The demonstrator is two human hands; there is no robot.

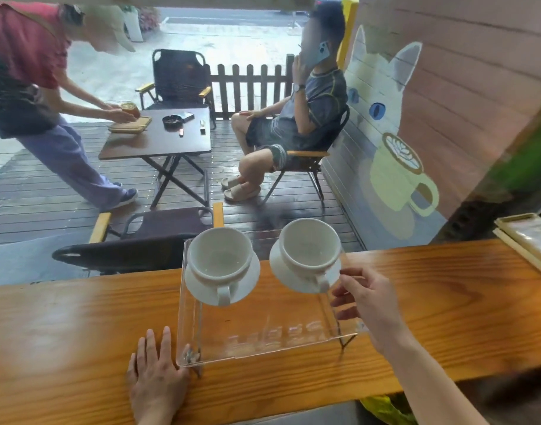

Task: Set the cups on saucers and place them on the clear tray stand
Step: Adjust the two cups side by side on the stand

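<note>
Blending w/ counter (79, 332), clear tray stand (263, 338) edges

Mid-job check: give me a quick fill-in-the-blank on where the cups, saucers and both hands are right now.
1. Each white cup sits on a white ____, both on the clear tray stand.
2. The left cup and right cup both turn their handles ____ the camera.
3. The left hand lies ____ on the wooden counter beside the stand.
4. The right hand is open, its fingers near the ____ cup's saucer.

Missing words: saucer; toward; flat; right
</note>
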